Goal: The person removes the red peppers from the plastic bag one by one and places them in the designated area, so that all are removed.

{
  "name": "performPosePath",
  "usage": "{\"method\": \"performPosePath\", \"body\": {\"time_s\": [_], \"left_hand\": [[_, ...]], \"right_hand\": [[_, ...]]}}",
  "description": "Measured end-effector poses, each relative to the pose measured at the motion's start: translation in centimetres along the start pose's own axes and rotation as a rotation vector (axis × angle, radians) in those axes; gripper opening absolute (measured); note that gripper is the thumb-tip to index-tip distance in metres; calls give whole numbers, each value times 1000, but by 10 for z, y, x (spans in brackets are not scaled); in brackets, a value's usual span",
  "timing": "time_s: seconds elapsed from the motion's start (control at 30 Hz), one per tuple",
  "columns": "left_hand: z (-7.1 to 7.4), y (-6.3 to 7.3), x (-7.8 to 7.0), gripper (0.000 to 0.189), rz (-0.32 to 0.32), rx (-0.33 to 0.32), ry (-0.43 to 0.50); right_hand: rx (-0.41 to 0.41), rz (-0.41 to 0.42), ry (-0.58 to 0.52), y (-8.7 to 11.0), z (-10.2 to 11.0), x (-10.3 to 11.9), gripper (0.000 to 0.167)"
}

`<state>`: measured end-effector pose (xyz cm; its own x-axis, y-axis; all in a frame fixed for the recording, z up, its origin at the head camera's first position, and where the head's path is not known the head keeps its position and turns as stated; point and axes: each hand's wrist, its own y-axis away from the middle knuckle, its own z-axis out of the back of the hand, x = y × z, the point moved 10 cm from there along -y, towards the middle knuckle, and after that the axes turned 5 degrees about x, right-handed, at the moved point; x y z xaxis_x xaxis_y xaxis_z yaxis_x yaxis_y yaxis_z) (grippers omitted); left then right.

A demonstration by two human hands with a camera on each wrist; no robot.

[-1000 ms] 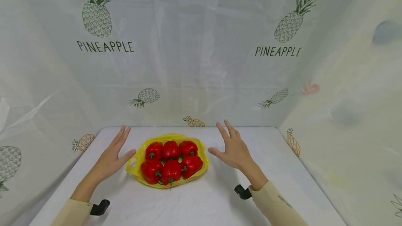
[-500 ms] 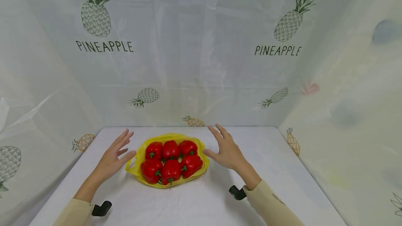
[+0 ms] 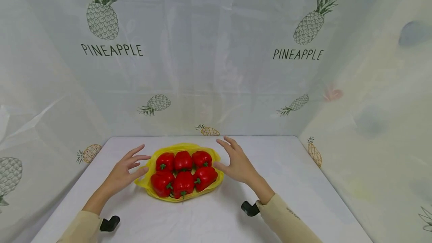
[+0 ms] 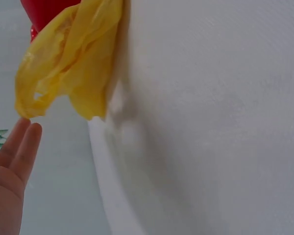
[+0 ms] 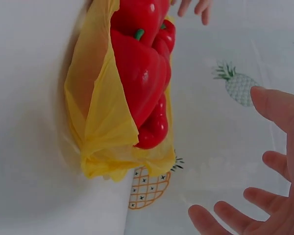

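Sleeves (image 3: 287,220) cropped below, bag (image 3: 187,147) hidden underneath; bluish patch (image 3: 413,33) blurred

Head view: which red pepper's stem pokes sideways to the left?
The red bell pepper at the right end of the nearer row; its stem points left, while the others' point down or right.

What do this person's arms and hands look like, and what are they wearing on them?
The left hand and right hand are bare, without gloves. Beige sleeves cover both forearms. A small, bent black piece sticks out beside each cuff. The right sleeve has a short row of marks, perhaps buttons, too small to tell. No cables show.
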<state>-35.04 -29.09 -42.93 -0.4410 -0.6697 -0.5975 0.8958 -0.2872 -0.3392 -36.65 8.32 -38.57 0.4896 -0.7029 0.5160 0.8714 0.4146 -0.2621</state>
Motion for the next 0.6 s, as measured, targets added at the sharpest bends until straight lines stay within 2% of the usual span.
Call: {"method": "performPosePath", "body": {"time_s": [0.3,0.6], "left_hand": [[-10,2,13,32,33,39,-7],[-20,2,17,30,5,80,42]], "right_hand": [[64,9,-33,-1,-17,6,75],[129,16,-77,-2,-36,12,74]]}}
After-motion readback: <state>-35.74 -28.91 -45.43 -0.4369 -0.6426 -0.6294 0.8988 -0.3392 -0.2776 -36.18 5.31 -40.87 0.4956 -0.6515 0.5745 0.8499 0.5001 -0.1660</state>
